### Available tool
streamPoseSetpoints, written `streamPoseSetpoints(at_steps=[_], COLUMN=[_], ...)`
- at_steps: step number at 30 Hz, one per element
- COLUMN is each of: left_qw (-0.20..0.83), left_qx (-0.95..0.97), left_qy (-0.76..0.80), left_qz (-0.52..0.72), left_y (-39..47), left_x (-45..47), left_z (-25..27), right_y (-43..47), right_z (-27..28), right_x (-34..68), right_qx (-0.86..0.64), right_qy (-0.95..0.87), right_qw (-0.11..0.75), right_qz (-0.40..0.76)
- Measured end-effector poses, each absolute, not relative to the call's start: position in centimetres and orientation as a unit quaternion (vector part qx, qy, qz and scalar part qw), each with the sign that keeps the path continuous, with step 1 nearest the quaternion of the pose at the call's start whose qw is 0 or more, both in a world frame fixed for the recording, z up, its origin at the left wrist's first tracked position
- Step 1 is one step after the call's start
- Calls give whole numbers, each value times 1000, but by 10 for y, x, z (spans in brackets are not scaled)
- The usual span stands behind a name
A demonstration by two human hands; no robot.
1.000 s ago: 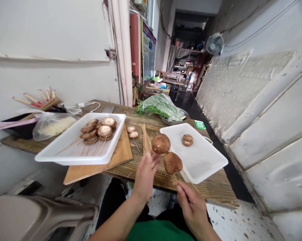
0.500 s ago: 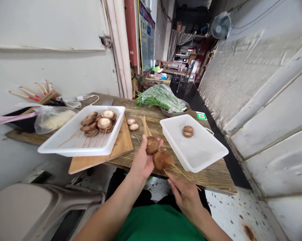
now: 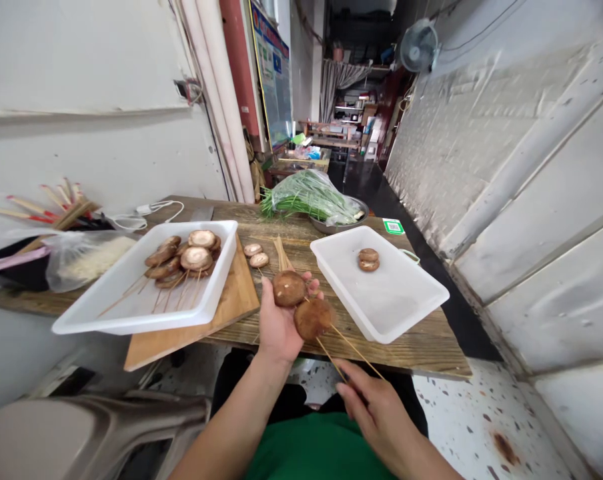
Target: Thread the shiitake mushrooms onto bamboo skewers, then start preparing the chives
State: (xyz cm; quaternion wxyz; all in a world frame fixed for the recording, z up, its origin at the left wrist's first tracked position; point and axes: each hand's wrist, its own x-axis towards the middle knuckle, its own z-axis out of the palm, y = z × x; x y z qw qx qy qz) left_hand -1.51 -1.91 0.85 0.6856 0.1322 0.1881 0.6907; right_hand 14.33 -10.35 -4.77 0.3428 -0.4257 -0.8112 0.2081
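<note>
Two brown-capped mushrooms, one cap farther out and one cap nearer me, rest in my left hand, which is palm up with fingers curled under them. Two thin bamboo skewers run out of the nearer mushroom toward my right. My right hand pinches the lower end of one skewer between thumb and fingers. Just beyond my left hand lie a bundle of loose skewers and two smaller mushrooms with pale undersides showing.
On the left, a white tray of skewered mushrooms overlaps a wooden board. A second white tray on the right holds two stacked mushrooms. Bagged green vegetables lie across a metal bowl behind.
My right hand has slid down, away from the mushrooms, along the skewer. My left hand's thumb now sits wider of the farther cap. The whole view has shifted, with the table appearing farther left.
</note>
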Motion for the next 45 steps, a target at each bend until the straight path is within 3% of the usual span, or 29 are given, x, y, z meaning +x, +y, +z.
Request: streamPoseSetpoints(at_steps=[2,7,12,25,28,31,45], left_qw=[680,671,669,635,640,645,627], left_qx=[130,117,123,170,166,153,150], left_qy=[199,211,214,236,235,237,274], left_qz=[694,701,701,716,712,710,714], left_y=[-19,-26,-37,-45,-46,-45,-50], left_x=[-18,-16,-12,-6,-3,-2,1], left_z=[7,10,22,24,22,22,22], right_y=[-113,-127,-129,-122,-121,-121,-121], right_z=[-48,-43,-21,-31,-34,-34,-25], right_x=[155,170,163,160,159,156,157], right_qx=[-400,-375,-372,-349,-340,-332,-313], right_qy=[-844,-855,-837,-840,-828,-821,-849], right_qw=[329,322,306,298,329,361,348], right_qz=[140,-156,-259,-290,-301,-293,-244])
